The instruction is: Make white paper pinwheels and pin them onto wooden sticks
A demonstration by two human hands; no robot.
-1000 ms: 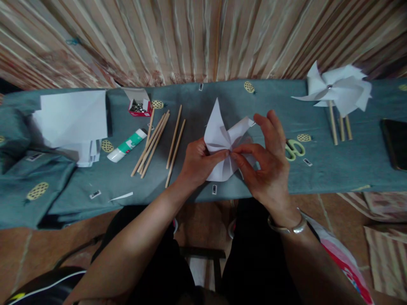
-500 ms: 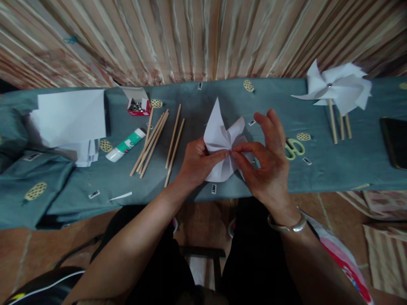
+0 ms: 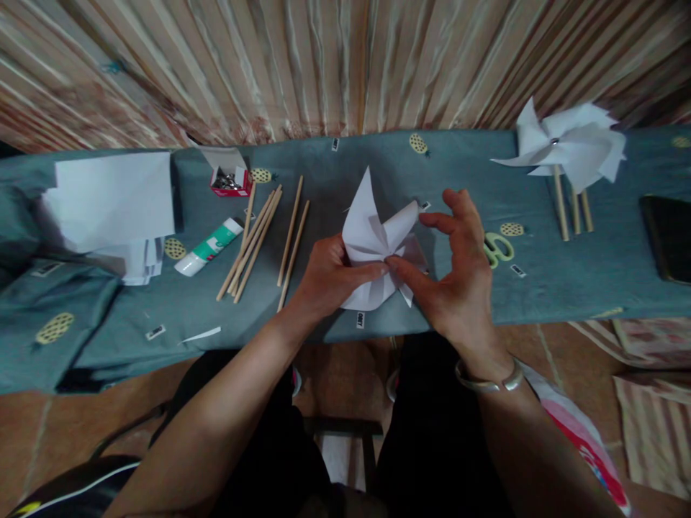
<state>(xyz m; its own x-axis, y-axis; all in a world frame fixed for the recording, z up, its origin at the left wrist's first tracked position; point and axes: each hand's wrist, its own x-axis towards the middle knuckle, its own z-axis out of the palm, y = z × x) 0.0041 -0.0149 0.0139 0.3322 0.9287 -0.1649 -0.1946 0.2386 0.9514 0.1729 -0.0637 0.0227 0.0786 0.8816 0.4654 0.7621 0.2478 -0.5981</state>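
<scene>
A white paper pinwheel [image 3: 363,216] with folded blades is held over the near part of the table, in front of me. My left hand [image 3: 330,277] grips it from the left, thumb on top near the centre and the other fingers hidden beneath the paper. My right hand [image 3: 450,270] touches the centre with its thumb tip, close to the left thumb. The index and other fingers of that hand are raised and spread away from the paper. Whatever lies under the thumb tips at the centre is too small to make out.
Left of the pinwheel lie wooden sticks [image 3: 262,241], a glue tube [image 3: 209,247], a red box of metal pins [image 3: 231,182] and stacked paper [image 3: 116,198]. To the right are green-handled scissors [image 3: 499,248], finished pinwheels [image 3: 577,144] and a black phone [image 3: 669,237]. A curtain [image 3: 335,65] hangs behind the table.
My right index finger has lifted off the pinwheel's centre and opened upward, ending the pinch; the right thumb stays on the centre. My left hand keeps its hold.
</scene>
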